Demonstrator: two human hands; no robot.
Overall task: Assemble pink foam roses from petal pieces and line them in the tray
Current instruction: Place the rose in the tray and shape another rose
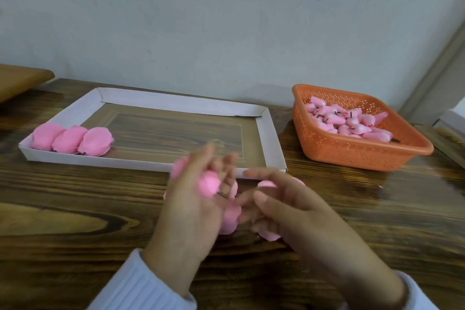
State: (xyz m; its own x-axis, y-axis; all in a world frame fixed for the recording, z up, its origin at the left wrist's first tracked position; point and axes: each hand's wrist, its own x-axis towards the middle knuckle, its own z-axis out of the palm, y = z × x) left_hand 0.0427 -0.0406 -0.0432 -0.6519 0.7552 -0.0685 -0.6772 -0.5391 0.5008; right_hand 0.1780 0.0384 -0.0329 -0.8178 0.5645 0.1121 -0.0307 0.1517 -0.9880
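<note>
Dark wood table [75, 209], plain wall behind. Our left hand [193, 199] grips a half-built rose [210, 185] just in front of the tray [268, 138]. Our right hand [297, 209] hovers over loose petal pieces [230, 219]; blur hides whether it pinches one. Three finished roses [73, 139] line the tray's left end, and the basket [364, 156] holds many buds [347, 124]. We judge it's early days. No readable writing.
</note>
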